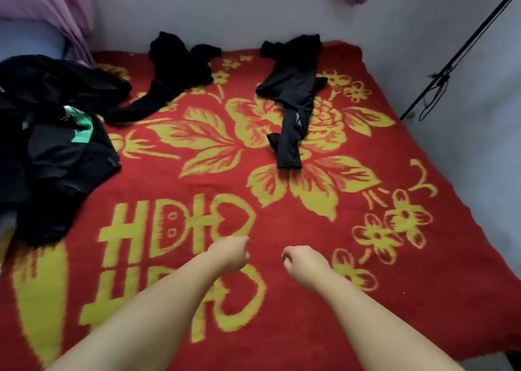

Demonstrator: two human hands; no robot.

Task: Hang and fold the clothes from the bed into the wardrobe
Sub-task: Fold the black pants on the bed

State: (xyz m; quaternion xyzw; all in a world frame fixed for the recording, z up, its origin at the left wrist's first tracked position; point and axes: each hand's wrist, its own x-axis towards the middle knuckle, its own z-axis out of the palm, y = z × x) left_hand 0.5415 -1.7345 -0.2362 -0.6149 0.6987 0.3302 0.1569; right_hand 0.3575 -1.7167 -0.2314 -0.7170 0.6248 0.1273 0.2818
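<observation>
At the left edge of the red woollen blanket with yellow flowers (366, 328) that covers the bed, a heap of black garments with a patch of green cloth showing (53, 134) is piled, part of it hanging past the edge. Toward the far edge, left of centre, a crumpled black knitted garment (174, 72) is spread, one long limb trailing toward the heap. Right of centre, a pair of black smooth-fabric trousers (293, 100) is laid lengthwise from the far edge toward the middle of the blanket. A small pale mark can be seen on one leg, too small to be read. Near the front edge both forearms are stretched out over the blanket: the left hand (229, 253) and the right hand (303, 263) are each curled into a fist, with nothing held — they are just apart from one another and well apart from every garment.

No garment appears to have been taken up yet, so the step in hand is judged to be the choice of a first piece. A reach forward is called for next, probably to the trousers or the heap, and an opening of the fingers. The wardrobe is not in view.

Woven in yellow near the front edge are large shapes resembling "HD" and hearts — likely a mirrored double-happiness character.
</observation>
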